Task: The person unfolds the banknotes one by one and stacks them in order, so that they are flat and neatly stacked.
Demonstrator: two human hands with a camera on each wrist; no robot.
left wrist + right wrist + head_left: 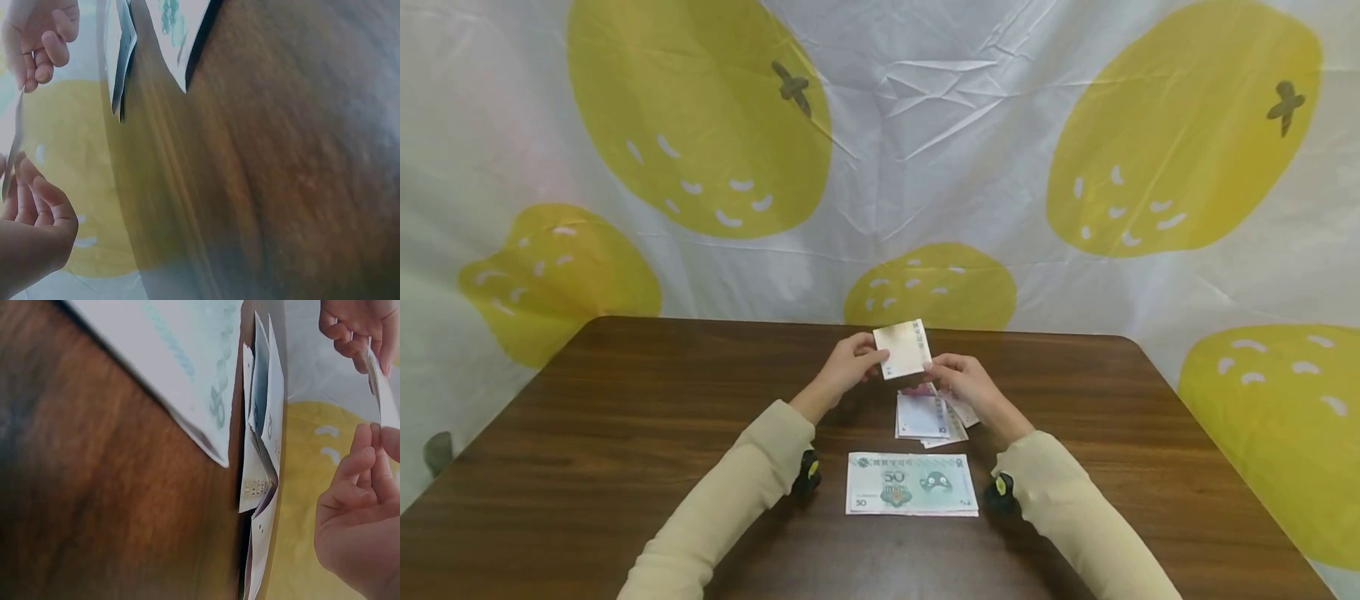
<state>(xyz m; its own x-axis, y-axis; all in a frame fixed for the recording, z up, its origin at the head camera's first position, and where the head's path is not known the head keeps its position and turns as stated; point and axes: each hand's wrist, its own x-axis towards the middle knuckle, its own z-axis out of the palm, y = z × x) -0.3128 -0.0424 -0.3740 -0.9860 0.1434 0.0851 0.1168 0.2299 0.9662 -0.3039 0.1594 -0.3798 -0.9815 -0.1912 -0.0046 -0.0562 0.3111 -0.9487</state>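
Note:
A folded paper banknote [904, 348], pale with a yellowish upper edge, is held up above the table. My left hand [852, 367] pinches its left side, thumb on the near face. At the lower right corner, my right hand [966, 385] pinches it between thumb and fingers. Below the hands lies a loose pile of folded banknotes [922, 417], partly behind the right hand. Nearer to me, flat banknotes [912, 483] marked 50 lie stacked, a green one on top. The right wrist view shows the folded banknotes [265, 425] slightly sprung open.
Everything rests on a dark brown wooden table [700, 367] with rounded far corners. Behind it hangs a white cloth [880, 167] printed with big yellow fruit. Each wrist carries a small black device, the left one [807, 473] and the right one [1000, 492].

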